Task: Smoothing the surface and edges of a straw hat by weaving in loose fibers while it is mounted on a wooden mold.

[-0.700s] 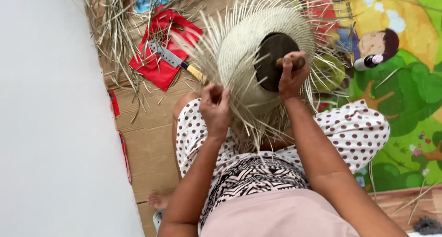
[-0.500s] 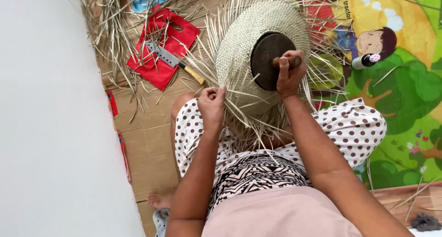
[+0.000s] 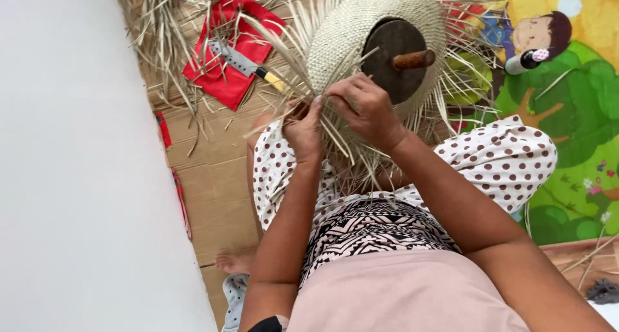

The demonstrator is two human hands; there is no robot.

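woven straw piece (image 3: 361,32) sits on the lap, just beyond both hands, its rounded body closely plaited and apparently complete over the visible surface. a dark round wooden block (image 3: 393,61) with a short peg handle (image 3: 414,59) rests on top of it, just above the right hand. the left hand (image 3: 304,131) is closed, fingers pinching a few loose straw strands (image 3: 335,138) at the near edge of the weave; the right hand (image 3: 367,109) is touching the left, fingers curled and pinching strands at the same spot. judgement: the body is done, the edge is not (a full fringe of unwoven ends stands out all round the rim, including below the hands), so the finishing of the border appears to be at an early to middle stage. well left of the left hand, a knife (image 3: 248,64) with a yellow handle lies on a red cloth (image 3: 225,55), amid spare straw (image 3: 158,42) on cardboard flooring (image 3: 219,196). to the right of the right hand lies a colourful play mat (image 3: 580,113).
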